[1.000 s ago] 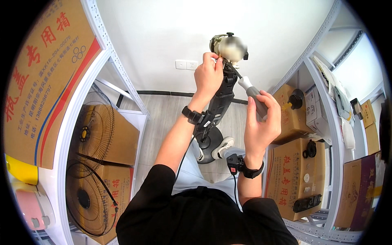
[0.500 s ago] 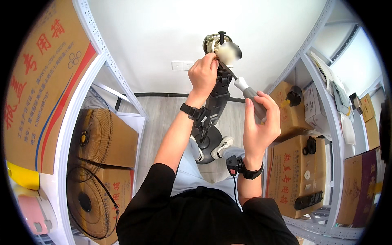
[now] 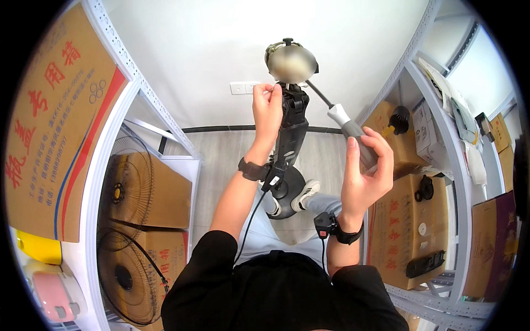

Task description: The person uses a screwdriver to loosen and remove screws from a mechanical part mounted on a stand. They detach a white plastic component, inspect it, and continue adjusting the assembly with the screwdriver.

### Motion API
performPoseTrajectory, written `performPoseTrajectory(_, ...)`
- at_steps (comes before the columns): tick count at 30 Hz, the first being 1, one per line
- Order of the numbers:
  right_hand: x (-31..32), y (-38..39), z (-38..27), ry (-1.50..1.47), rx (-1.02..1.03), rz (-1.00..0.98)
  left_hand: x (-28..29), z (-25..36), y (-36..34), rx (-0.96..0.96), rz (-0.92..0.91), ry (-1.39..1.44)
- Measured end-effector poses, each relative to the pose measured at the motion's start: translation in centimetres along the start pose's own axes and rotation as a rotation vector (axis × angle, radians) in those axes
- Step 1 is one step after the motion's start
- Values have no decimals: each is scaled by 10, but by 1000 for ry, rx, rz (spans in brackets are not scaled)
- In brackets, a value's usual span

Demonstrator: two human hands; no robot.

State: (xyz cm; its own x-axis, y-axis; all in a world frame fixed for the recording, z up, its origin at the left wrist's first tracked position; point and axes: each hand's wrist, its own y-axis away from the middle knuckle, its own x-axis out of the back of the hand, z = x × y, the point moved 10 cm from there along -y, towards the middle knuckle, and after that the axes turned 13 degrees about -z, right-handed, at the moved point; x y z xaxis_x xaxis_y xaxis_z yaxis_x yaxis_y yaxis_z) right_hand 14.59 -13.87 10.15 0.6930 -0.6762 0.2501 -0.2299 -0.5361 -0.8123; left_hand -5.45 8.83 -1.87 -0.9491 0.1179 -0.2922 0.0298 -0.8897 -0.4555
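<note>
A black fan stand (image 3: 292, 140) rises in front of me, topped by an uncovered, pale motor head (image 3: 292, 62) that is partly blurred. My right hand (image 3: 366, 176) grips the grey handle of a screwdriver (image 3: 349, 124). Its dark shaft slants up and left, with the tip just below the motor head; whether it touches anything cannot be made out. My left hand (image 3: 267, 115) is closed in a pinch beside the top of the stand's neck. Whatever lies between those fingertips, if anything, is too small to name.
Two wire fan guards (image 3: 124, 276) lean against cardboard boxes on the left shelf. On the right, a brown box (image 3: 406, 226) bears small black parts and a white disc. The round fan base (image 3: 288, 190) stands between my feet. A wall socket (image 3: 238, 88) is behind my left hand.
My left hand has drawn down and left, off the motor head to beside the neck. My right hand and the screwdriver have shifted right and slightly down. The view has tilted a little.
</note>
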Motion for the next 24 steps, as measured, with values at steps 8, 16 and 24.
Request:
performPoseTrajectory(8,9,-10,29,-20,-54,32,0,-49,10,477,-10,719)
performPoseTrajectory(16,4,-17,43,-84,-18,73,27,-5,-17,232,5,348)
performPoseTrajectory(24,4,-17,57,-128,-4,84,-2,46,-39,111,-3,102)
